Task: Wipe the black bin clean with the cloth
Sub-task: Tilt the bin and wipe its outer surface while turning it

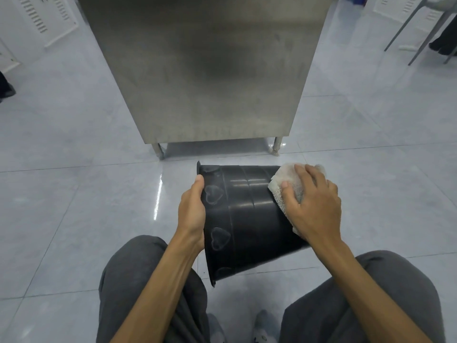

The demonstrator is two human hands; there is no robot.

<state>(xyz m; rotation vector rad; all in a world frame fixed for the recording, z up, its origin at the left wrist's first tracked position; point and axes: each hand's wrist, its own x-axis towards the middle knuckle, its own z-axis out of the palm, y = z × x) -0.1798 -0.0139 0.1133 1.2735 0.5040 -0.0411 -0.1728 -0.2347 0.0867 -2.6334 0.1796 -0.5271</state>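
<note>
- Head view: a person sits with a black bin (249,214) held on its side above a pale tiled floor (74,169), between knees in grey trousers (138,280).
- The bin's open mouth faces the person's left and its closed base faces their right.
- The left hand (191,214) grips the bin at the mouth rim. The thumb lies along the outer wall and the fingers are hidden behind the rim.
- The right hand (314,206) is spread flat, fingers apart, pressing a pale cloth (284,179) against the bin's base end.
- The cloth is bunched under the palm and touches the bin's outer wall where it meets the base.
- Progress, as a judgement: wiping is under way on the outside near the base. The middle of the wall looks glossy, but whether it is clean cannot be told.
- Faint heart outlines show on the band near the mouth, which seems still to be wiped.
- The inside of the bin is turned out of sight, so any contents, or any cleaning there, cannot be told.
- Beyond the bin stands a steel cabinet (202,70) on short legs.
</note>
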